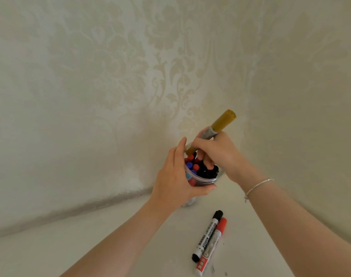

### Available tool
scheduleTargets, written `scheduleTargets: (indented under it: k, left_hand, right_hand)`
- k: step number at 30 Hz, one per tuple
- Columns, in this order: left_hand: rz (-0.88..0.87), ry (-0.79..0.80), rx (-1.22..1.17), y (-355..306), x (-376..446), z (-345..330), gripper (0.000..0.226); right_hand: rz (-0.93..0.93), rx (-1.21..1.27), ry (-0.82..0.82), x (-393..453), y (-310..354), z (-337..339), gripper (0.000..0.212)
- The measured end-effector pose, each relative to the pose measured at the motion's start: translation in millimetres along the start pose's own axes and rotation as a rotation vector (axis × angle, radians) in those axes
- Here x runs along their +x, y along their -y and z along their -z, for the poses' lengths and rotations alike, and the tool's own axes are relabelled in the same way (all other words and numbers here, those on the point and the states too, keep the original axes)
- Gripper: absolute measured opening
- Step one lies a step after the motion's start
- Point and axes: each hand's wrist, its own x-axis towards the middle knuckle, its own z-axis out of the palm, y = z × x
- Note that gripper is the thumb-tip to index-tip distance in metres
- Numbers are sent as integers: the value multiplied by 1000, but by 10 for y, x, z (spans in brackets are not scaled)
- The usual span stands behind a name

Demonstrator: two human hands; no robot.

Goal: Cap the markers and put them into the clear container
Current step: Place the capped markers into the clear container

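Gold marker [222, 123] in right hand [216, 150] grip | left hand [174, 182] grips clear container [202, 179], base hidden

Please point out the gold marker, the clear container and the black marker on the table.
gold marker [224, 121]: head view, on its gold cap.
clear container [205, 180]: head view, on its near rim.
black marker [207, 235]: head view, on its white barrel.

- Clear container [203, 181]: glossy see-through plastic.
- Gold marker [223, 123]: matt gold cap, silvery barrel.
- Table [114, 234]: smooth matt white.
- Wallpaper [130, 76]: cream damask, faint sheen.
- Bracelet [258, 185]: thin, silvery, metallic-looking.
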Motion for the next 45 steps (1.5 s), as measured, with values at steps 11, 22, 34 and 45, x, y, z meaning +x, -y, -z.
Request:
scheduleTargets:
  k: [11,22,34,45]
  left_hand:
    - [10,16,-11,59,14,8,119]
    - [94,20,-93,77,3,53,122]
    - [5,-2,-52,58,22,-24,119]
    - [-24,-39,-29,-13,30,-37,114]
  right_hand:
    - [-33,126,84,48,73,82,28]
    - [234,91,-233,25,-152,8,11]
    - [211,-20,-75,-10,-182,47,19]
    - [342,-426,-119,-38,-301,-69,17]
